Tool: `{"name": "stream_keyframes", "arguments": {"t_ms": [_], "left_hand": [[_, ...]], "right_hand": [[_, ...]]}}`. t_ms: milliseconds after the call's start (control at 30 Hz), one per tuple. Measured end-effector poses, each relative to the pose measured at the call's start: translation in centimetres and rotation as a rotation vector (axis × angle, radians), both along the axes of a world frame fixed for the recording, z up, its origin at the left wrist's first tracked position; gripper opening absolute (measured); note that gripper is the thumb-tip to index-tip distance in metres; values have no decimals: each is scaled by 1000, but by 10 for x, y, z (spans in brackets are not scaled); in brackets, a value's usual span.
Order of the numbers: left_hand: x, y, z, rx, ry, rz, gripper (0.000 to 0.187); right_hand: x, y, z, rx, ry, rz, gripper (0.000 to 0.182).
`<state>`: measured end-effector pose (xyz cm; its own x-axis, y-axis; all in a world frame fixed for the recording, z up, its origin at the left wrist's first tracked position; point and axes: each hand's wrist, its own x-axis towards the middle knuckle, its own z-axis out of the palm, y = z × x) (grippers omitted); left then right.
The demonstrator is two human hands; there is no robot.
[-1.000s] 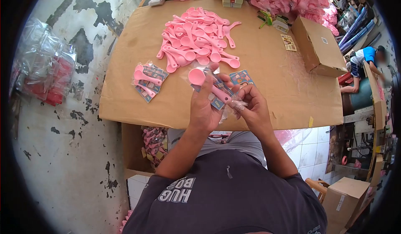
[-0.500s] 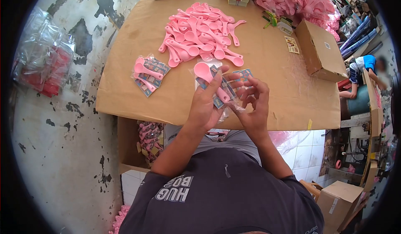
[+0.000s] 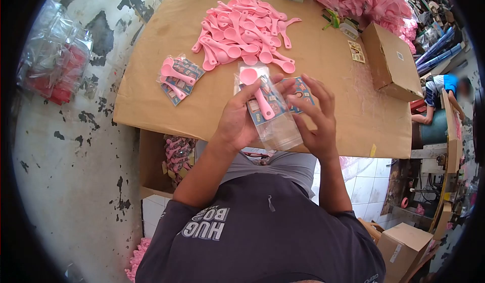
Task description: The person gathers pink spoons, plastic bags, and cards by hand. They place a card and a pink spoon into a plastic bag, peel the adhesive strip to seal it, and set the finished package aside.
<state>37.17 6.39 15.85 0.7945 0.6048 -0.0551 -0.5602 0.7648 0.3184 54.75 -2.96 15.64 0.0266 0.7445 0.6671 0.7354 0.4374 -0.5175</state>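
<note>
My left hand point(image 3: 239, 119) holds a clear plastic bag point(image 3: 281, 133) with a blue printed card in it, and a pink spoon point(image 3: 261, 99) lies over the card. The thumb presses near the spoon's handle. My right hand point(image 3: 318, 116) is just right of the bag, its fingers apart and partly curled, with nothing gripped. Behind its fingers, blue printed cards point(image 3: 304, 93) lie on the table. Two pink spoons on bagged cards point(image 3: 180, 74) rest to the left. Beyond my hands is a large heap of pink spoons point(image 3: 237, 30).
The cardboard-covered table point(image 3: 151, 106) carries an open carton point(image 3: 389, 61) at right and bagged pink spoons point(image 3: 361, 0) at the back. Clear bags point(image 3: 55, 50) lie far left. Another person point(image 3: 437, 91) is at the right. A box of packed spoons point(image 3: 154, 167) stands below the table's edge.
The bag has turned flatter toward the camera, and its clear lower end is spread out. My right hand has moved slightly right, away from the bag. The view has shifted a little.
</note>
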Motion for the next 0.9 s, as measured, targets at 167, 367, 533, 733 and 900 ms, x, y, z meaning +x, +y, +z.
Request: {"name": "stream_keyframes", "arguments": {"t_ms": [167, 367, 533, 733, 900], "left_hand": [[5, -11, -2, 38, 82, -57, 53], [-7, -5, -7, 176, 172, 112, 64], [-8, -11, 3, 665, 320, 206, 49], [-7, -17, -4, 635, 556, 250, 47], [-3, -30, 3, 766, 745, 381, 51]], "right_hand": [[-9, 11, 10, 73, -141, 63, 38], [-2, 0, 13, -110, 799, 346, 29], [-15, 3, 22, -330, 735, 138, 58], [-26, 1, 10, -383, 803, 76, 51], [-15, 11, 5, 5, 234, -209, 39]]}}
